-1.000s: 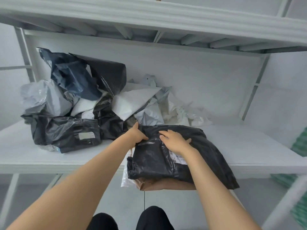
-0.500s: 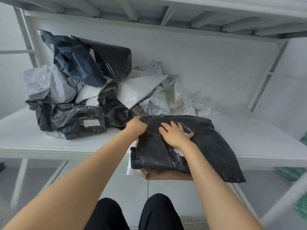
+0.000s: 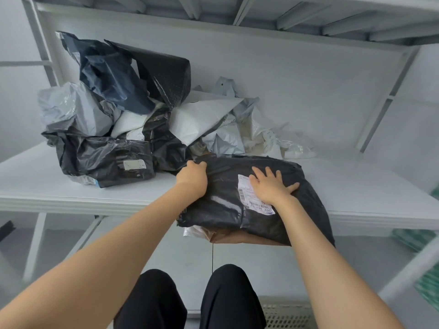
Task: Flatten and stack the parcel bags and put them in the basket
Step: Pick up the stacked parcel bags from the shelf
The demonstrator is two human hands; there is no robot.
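Lying at the front edge of the shelf (image 3: 370,186), right of centre: one black parcel bag (image 3: 223,207), its near end overhanging the edge, on top of a brown bag (image 3: 237,238). Your left hand (image 3: 193,178) grips the black bag's far left corner, fingers curled over its edge. Your right hand (image 3: 270,187) presses flat on the bag, fingers straight and spread, palm partly over the white label (image 3: 245,186). Heaped toward the shelf's back left corner: crumpled bags (image 3: 114,119), black, grey and white.

A storeroom or parcel depot: white metal shelving (image 3: 71,198) heaped with crumpled courier bags (image 3: 114,129).
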